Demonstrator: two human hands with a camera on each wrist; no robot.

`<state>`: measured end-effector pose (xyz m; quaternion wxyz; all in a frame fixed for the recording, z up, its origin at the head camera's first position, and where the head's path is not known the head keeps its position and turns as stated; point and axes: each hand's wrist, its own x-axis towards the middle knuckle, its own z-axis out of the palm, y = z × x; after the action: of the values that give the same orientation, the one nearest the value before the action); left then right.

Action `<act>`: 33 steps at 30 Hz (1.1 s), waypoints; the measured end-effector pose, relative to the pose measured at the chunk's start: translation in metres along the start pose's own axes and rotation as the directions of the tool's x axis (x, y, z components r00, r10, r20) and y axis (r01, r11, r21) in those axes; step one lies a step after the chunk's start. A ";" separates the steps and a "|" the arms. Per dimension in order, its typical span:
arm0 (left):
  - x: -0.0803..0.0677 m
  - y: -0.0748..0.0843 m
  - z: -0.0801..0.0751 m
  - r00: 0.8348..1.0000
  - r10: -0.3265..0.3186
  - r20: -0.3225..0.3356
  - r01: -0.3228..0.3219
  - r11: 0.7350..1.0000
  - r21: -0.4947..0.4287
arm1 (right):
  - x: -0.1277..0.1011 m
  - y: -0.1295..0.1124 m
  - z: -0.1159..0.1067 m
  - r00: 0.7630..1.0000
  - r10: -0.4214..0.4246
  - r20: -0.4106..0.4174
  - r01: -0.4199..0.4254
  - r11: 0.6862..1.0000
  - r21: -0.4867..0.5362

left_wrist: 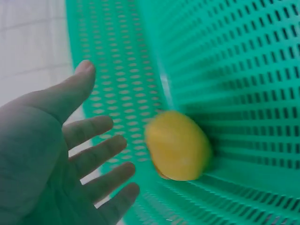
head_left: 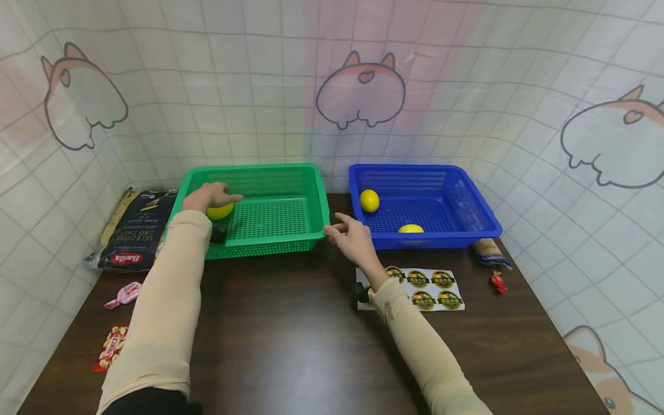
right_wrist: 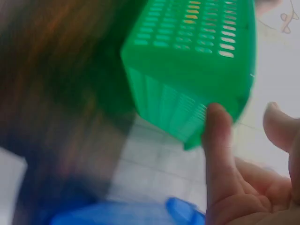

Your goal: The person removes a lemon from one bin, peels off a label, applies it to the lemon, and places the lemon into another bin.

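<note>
My left hand point(head_left: 207, 197) hovers over the left end of the green basket point(head_left: 320, 199), fingers spread. Just past its fingertips, a yellow, lemon-like fruit point(left_wrist: 178, 145) lies in the basket's corner, slightly blurred. The left wrist view shows a gap between the fingers and the fruit. Part of the fruit is hidden behind the hand in the head view. At the basket's right front corner is my right hand point(head_left: 354, 239), holding nothing, its fingers loosely extended. One fingertip point(right_wrist: 217, 112) appears right at the green wall in the right wrist view.
A blue basket point(head_left: 485, 213) holding two yellow fruits point(head_left: 369, 200) stands to the right. A sticker sheet point(head_left: 451, 282) lies in front of it. Left of the green basket are a black pasta bag point(head_left: 140, 230), a pink candy point(head_left: 126, 294) and a red packet point(head_left: 111, 347).
</note>
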<state>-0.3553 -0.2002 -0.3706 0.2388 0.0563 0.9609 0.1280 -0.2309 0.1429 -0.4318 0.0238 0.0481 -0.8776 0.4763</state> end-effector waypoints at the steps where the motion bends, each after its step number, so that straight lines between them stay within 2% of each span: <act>1: -0.001 0.002 -0.002 0.999 0.021 -0.034 -0.021 1.000 0.000 | -0.002 -0.001 -0.003 1.000 -0.009 0.002 0.009 1.000 -0.029; 3: -0.004 0.005 -0.004 0.993 0.070 -0.100 -0.070 0.998 0.002 | -0.006 -0.004 -0.009 1.000 -0.025 0.014 0.026 0.996 -0.087; 5: -0.007 0.009 -0.005 0.979 0.119 -0.165 -0.119 0.993 0.004 | -0.011 -0.007 -0.015 0.999 -0.037 0.032 0.041 0.991 -0.129; 7: -0.011 0.013 -0.004 0.960 0.162 -0.230 -0.165 0.986 0.004 | -0.016 -0.011 -0.021 0.997 -0.047 0.058 0.056 0.985 -0.161; 9: -0.017 0.018 0.000 0.932 0.210 -0.297 -0.220 0.976 0.000 | -0.023 -0.012 -0.025 0.995 -0.057 0.083 0.071 0.981 -0.179; 12: -0.028 0.028 0.009 0.874 0.281 -0.396 -0.311 0.950 -0.013 | -0.032 -0.011 -0.028 0.990 -0.076 0.122 0.099 0.976 -0.195; 15: -0.044 0.040 0.022 0.800 0.354 -0.485 -0.417 0.909 -0.024 | -0.042 -0.007 -0.030 0.985 -0.084 0.152 0.115 0.972 -0.206; 18: -0.065 0.054 0.042 0.727 0.421 -0.542 -0.528 0.848 -0.048 | -0.052 -0.001 -0.032 0.980 -0.083 0.179 0.121 0.970 -0.209; 20: -0.080 0.064 0.060 0.681 0.472 -0.560 -0.604 0.794 -0.066 | -0.059 0.003 -0.033 0.977 -0.081 0.197 0.123 0.969 -0.213; 22: -0.093 0.075 0.081 0.657 0.517 -0.549 -0.663 0.743 -0.094 | -0.066 0.009 -0.035 0.974 -0.072 0.214 0.121 0.967 -0.225; 23: -0.099 0.080 0.092 0.651 0.536 -0.537 -0.686 0.719 -0.114 | -0.069 0.011 -0.036 0.973 -0.070 0.221 0.122 0.966 -0.230; 25: -0.106 0.089 0.113 0.656 0.570 -0.495 -0.717 0.676 -0.171 | -0.075 0.016 -0.038 0.971 -0.073 0.229 0.129 0.962 -0.240; 26: -0.108 0.093 0.123 0.667 0.581 -0.467 -0.723 0.655 -0.219 | -0.078 0.018 -0.039 0.970 -0.077 0.229 0.134 0.960 -0.244; 28: -0.109 0.101 0.141 0.703 0.595 -0.390 -0.711 0.603 -0.361 | -0.082 0.021 -0.042 0.970 -0.094 0.225 0.150 0.958 -0.244; 30: -0.105 0.107 0.156 0.736 0.602 -0.310 -0.660 0.537 -0.525 | -0.084 0.025 -0.043 0.968 -0.111 0.224 0.167 0.953 -0.251; 33: -0.095 0.113 0.177 0.783 0.596 -0.178 -0.497 0.425 -0.757 | -0.086 0.031 -0.044 0.959 -0.117 0.257 0.185 0.947 -0.263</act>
<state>-0.1828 -0.0693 -0.4485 0.2398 0.2648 0.7225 0.5920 -0.1485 0.2016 -0.4413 -0.0383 0.1685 -0.9270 0.3327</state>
